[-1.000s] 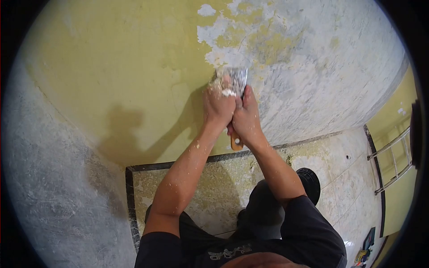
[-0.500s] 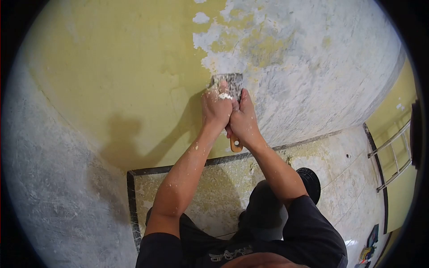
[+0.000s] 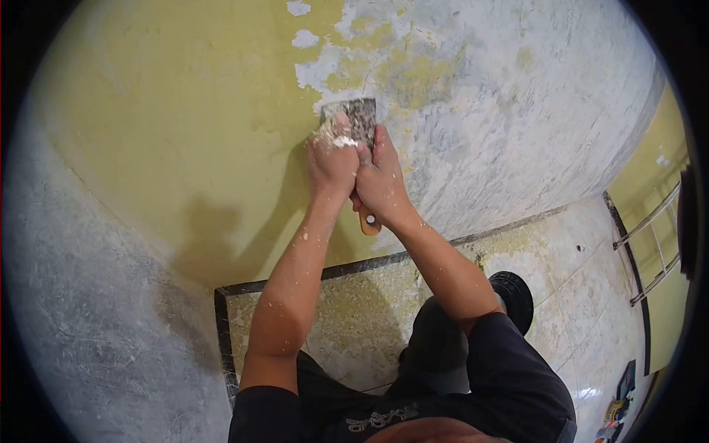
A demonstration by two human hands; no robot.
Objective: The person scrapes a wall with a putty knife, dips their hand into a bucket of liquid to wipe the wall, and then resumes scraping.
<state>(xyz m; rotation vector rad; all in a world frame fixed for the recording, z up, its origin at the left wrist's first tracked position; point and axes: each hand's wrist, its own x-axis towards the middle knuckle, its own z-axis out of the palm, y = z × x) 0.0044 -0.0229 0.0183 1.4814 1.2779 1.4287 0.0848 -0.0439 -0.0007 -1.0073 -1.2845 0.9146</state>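
**2 hands on 1 scraper, up by the wall**

Far left of pic, low down: a gray wall (image 3: 96, 317) w/ lots of scratches. Upper left to upper right: the big wall (image 3: 185, 111), yellow first, then patchy white & gray. Upper mid: the scraper (image 3: 361, 118), its flat blade up where yellow stops; can't tell if it touches. L hand (image 3: 332, 166) is curled on it, 1 finger laid on the blade, w/ white bits on top. R hand (image 3: 380, 184), touching L hand, is wrapped round the handle (image 3: 370, 225); the end w/ a hole pokes out below. Right of mid, low: a round black thing (image 3: 515, 295). Far right: metal rails (image 3: 649, 215). Lower right corner: small stuff (image 3: 616, 410), too tiny to name.
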